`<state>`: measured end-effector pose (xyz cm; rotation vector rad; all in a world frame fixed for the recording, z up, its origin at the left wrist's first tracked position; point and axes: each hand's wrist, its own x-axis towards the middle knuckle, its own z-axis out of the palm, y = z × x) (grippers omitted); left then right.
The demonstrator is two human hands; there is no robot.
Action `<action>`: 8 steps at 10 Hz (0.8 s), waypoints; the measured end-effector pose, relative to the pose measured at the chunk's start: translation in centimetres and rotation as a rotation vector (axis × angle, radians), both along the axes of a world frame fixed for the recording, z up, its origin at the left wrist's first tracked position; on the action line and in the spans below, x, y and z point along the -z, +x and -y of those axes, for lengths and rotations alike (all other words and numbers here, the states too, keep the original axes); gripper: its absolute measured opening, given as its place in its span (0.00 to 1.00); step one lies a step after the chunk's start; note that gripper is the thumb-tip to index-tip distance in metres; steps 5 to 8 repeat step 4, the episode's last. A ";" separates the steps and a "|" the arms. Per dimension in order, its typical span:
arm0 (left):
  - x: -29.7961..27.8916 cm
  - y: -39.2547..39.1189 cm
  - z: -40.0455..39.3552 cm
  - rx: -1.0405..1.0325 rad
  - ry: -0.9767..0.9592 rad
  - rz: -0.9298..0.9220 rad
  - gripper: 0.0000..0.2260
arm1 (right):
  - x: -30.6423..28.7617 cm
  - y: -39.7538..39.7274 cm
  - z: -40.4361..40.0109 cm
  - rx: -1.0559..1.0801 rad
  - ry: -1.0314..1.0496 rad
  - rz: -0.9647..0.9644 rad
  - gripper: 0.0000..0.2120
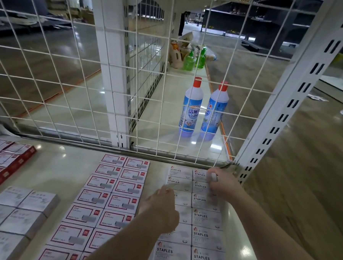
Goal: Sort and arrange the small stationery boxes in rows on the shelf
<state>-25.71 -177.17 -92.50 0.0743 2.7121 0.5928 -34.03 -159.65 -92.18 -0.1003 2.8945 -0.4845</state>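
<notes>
Far left on the glossy cream shelf (55, 171): dark red flat boxes w/ white labels (8, 158), then a block of grey-white flat card boxes (22, 213) near the front edge. Mid-shelf: white boxes w/ red-framed labels (108, 194), two tidy columns running front to back.

Right of those, the white "STAPLES" boxes (203, 217), also two columns, ending close to the white wire mesh back panel (84, 74). Each box lies flat, label up, long axis across the shelf, text reading from the front.

Left hand (160, 206) lies over the left column, fingers reaching fwd onto a box top; whether they press or pinch, can't tell. Right hand (223, 182) at the far end of the right column, fingers curled round the rear box there.

To do this well, prob: square the rear boxes against neighbours, edges flush, no gaps, labels all one way. Steady the row w/ the left hand so it doesn't skew.

Behind the mesh: two blue-white bottles w/ red caps (203, 110), upright.
</notes>
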 end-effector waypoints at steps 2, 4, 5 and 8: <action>-1.2 1.1 0.2 -0.039 0.023 -0.055 0.24 | 0.5 0.5 -0.1 0.056 -0.031 -0.070 0.11; -3.8 5.5 3.7 -0.180 0.239 -0.097 0.15 | -1.1 6.3 3.1 0.166 -0.307 -0.202 0.20; -3.8 5.5 3.7 -0.180 0.239 -0.097 0.15 | -1.1 6.3 3.1 0.166 -0.307 -0.202 0.20; -3.8 5.5 3.7 -0.180 0.239 -0.097 0.15 | -1.1 6.3 3.1 0.166 -0.307 -0.202 0.20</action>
